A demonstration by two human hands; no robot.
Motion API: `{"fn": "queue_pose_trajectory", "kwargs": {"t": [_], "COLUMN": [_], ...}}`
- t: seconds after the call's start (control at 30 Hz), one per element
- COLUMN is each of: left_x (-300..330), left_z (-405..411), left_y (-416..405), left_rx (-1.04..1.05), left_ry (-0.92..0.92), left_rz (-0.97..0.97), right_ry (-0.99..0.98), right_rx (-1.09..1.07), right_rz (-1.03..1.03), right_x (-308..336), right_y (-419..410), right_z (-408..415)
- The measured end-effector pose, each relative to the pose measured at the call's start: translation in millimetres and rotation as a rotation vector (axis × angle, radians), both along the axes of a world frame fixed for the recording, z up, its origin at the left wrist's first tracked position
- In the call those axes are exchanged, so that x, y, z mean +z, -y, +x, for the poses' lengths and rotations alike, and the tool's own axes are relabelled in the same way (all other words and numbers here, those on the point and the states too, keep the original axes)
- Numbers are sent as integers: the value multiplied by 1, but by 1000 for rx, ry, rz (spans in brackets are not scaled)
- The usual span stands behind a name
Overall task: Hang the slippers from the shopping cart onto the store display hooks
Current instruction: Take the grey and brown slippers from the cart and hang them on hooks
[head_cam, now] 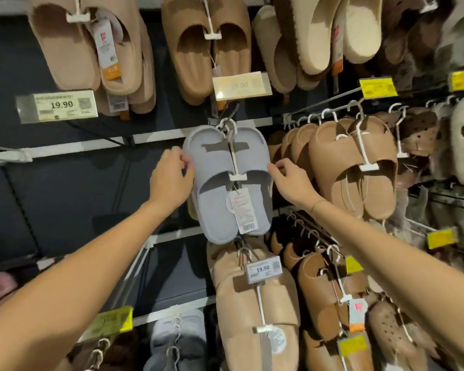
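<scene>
A pair of light grey slippers (220, 183) hangs in the middle of the display, clipped to a white plastic hanger (232, 148) with a paper tag. The hanger's top loop sits at a dark display hook (227, 119); whether it is fully on the hook I cannot tell. My left hand (172, 178) holds the pair's left edge with curled fingers. My right hand (289, 180) pinches the right edge. The shopping cart is out of view.
Brown and beige slippers hang all around: tan pairs (206, 49) above, brown slides (359, 167) on a hook rail to the right, a beige pair (255, 303) just below. Price labels (58, 105) stick out on hook ends. Dark back panel (65, 188) lies to the left.
</scene>
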State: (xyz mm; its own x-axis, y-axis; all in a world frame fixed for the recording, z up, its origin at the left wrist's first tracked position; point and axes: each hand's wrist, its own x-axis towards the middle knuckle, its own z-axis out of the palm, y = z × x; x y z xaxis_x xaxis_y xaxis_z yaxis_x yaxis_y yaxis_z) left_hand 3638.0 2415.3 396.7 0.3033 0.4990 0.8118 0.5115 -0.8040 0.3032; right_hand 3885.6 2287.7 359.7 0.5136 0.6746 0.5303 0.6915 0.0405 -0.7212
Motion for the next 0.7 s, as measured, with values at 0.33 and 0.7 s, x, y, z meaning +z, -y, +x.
{"fn": "queue_pose_trajectory", "kwargs": {"t": [0.33,0.7], "left_x": [-60,-242], "left_z": [86,188], "left_y": [166,332], "left_rx": [-422,-872], "left_ry": [-1191,-1469], "left_rz": [-278,-374], "right_ry": [-2,-171], "right_rx": [-109,-348], "right_rz": [-1013,-1487], "right_x": [-62,-179], "right_y": [147,407], "right_z": [27,30]}}
